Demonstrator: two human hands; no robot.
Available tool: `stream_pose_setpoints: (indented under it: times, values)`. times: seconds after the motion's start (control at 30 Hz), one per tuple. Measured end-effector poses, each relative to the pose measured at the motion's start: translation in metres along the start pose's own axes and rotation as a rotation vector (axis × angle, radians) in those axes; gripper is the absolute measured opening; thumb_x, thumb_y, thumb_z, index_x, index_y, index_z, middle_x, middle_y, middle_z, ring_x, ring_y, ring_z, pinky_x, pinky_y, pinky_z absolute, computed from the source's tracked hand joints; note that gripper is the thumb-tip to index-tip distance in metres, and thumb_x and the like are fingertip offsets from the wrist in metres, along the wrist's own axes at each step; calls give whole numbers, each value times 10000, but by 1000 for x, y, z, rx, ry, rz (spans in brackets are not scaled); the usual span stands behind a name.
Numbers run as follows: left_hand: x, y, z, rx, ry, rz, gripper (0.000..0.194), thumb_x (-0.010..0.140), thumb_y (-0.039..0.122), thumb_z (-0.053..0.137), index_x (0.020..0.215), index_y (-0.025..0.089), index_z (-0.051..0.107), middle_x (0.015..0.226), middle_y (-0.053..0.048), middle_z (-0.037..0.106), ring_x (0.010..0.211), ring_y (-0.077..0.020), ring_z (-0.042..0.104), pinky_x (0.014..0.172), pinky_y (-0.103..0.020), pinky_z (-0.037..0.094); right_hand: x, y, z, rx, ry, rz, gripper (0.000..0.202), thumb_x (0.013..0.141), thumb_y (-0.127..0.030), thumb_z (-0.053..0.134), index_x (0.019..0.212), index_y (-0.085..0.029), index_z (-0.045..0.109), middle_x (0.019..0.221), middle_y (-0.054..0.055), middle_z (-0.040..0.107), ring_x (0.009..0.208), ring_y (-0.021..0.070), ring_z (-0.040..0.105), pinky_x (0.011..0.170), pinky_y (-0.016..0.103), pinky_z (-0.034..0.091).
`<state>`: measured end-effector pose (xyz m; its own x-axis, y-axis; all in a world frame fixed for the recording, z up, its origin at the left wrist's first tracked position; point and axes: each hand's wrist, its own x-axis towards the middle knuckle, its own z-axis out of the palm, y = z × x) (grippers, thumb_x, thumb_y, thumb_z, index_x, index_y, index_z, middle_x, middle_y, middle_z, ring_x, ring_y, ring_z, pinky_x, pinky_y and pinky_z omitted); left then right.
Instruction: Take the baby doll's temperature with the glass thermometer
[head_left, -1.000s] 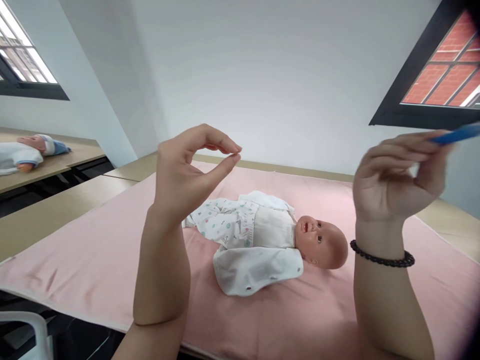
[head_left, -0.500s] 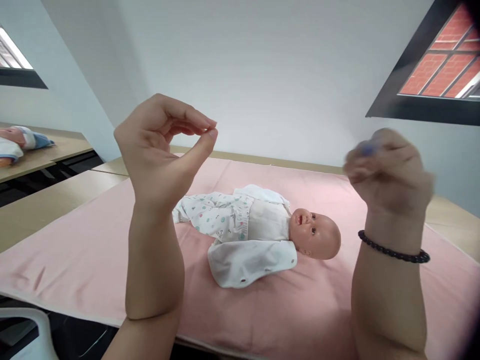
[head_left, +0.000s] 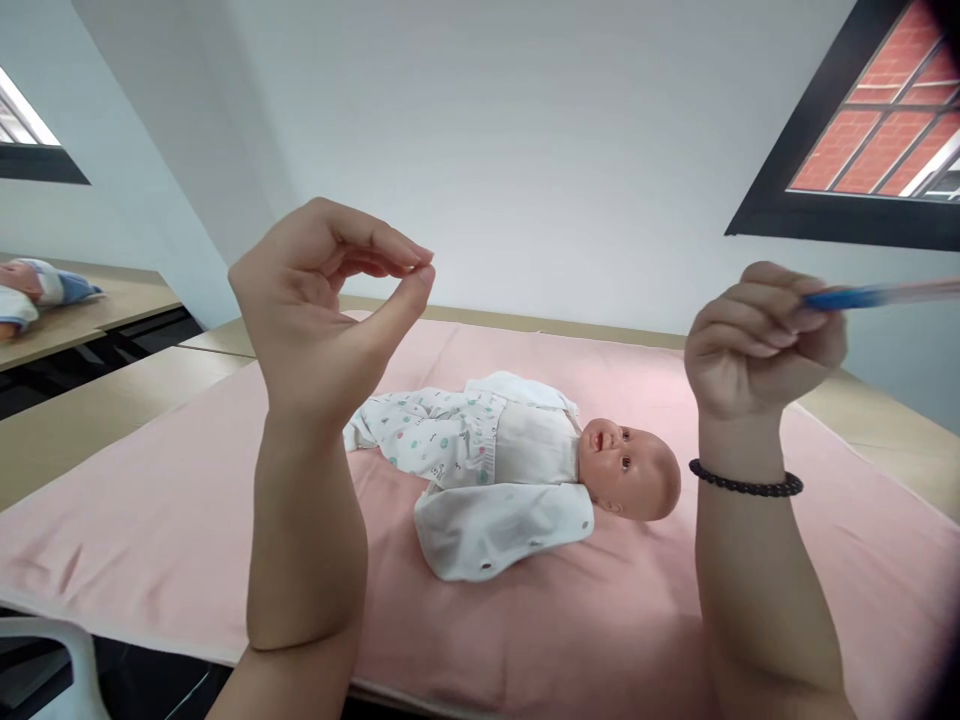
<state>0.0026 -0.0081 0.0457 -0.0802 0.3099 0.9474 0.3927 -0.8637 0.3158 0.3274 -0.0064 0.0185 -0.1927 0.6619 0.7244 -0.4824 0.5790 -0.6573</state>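
Note:
My left hand (head_left: 330, 300) is raised on the left, thumb and fingertips pinched together; whether anything tiny is between the tips I cannot make out. Up on the right, my right hand (head_left: 757, 345) is closed around a thin stick (head_left: 862, 297) with a blue end and a paler, blurred length running off to the right edge. A black beaded bracelet (head_left: 746, 485) circles that wrist. Between and beyond my arms a baby doll (head_left: 630, 470) lies on its back, head to the right, in patterned trousers (head_left: 435, 435) and a white top (head_left: 495, 530) spread open. Neither hand touches the doll.
A pink cloth (head_left: 600, 620) covers the table under the doll. Another doll (head_left: 45, 285) lies on a wooden table (head_left: 127, 300) at the far left. A white chair arm (head_left: 75, 640) shows at the lower left. Behind stands a pale wall (head_left: 525, 150) with a window (head_left: 870, 130).
My right hand has turned over and its wrist has shifted left; the stick, earlier just a blurred blue spot, now points right. My left hand keeps nearly the same pinch.

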Motion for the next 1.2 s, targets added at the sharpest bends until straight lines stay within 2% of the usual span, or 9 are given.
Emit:
stream_pose_setpoints:
  times: [0.17,0.3,0.37,0.47,0.63,0.77,0.93,1.07,1.2]
  values:
    - [0,3,1,15,18,-11,151,850,90,758,812,175,639,839,59,683,854,-107,684,802,-441,647,-2,-4,8,-555,123,201,98,777,-208,833,786,-217,736,689,30,659,627,147,576,553,307,469]
    - [0,5,2,49,-9,14,140,886,121,730,823,171,615,849,79,671,866,-86,674,808,-414,649,-1,-3,12,-101,159,-68,257,670,-424,884,786,-310,685,567,-50,526,471,106,387,441,275,391]
    - [0,4,2,24,-21,18,131,892,122,725,828,177,624,858,69,670,874,-101,675,811,-451,641,0,-1,13,-221,157,-35,247,671,-402,889,770,-305,685,586,-35,552,498,120,423,464,285,410]
    - [0,3,1,-16,-5,1,130,871,125,749,824,186,644,858,55,673,871,-127,676,814,-502,626,0,0,15,-592,163,203,151,744,-308,851,753,-253,710,674,24,625,633,169,557,585,334,460]
    - [0,4,-2,9,-11,11,133,895,81,717,840,164,629,862,61,665,877,-101,672,815,-460,630,-1,-2,11,-331,286,43,360,593,-545,892,702,-324,629,543,-39,399,485,130,322,455,318,353]
    - [0,3,-2,36,-26,4,140,893,90,717,833,182,631,860,61,659,883,-95,677,827,-417,642,-2,-2,11,-659,207,214,153,731,-306,866,742,-255,722,651,18,589,643,159,562,596,324,467]
    - [1,-8,0,-57,3,52,198,793,157,802,822,304,673,852,43,701,846,-170,704,774,-393,648,-1,3,10,-238,250,97,251,684,-443,873,734,-302,672,583,-30,476,531,131,409,472,305,415]
    - [1,-9,0,-78,13,36,229,773,119,788,816,326,701,845,41,705,838,-180,705,773,-392,638,-1,4,12,-604,211,218,165,748,-340,851,761,-251,713,686,11,601,664,165,551,594,337,471]
    - [0,-8,0,-65,16,33,237,766,81,758,822,307,717,842,45,686,852,-172,706,776,-395,624,-2,1,12,-273,224,109,258,703,-489,831,753,-310,652,589,-26,445,531,148,395,468,323,390]
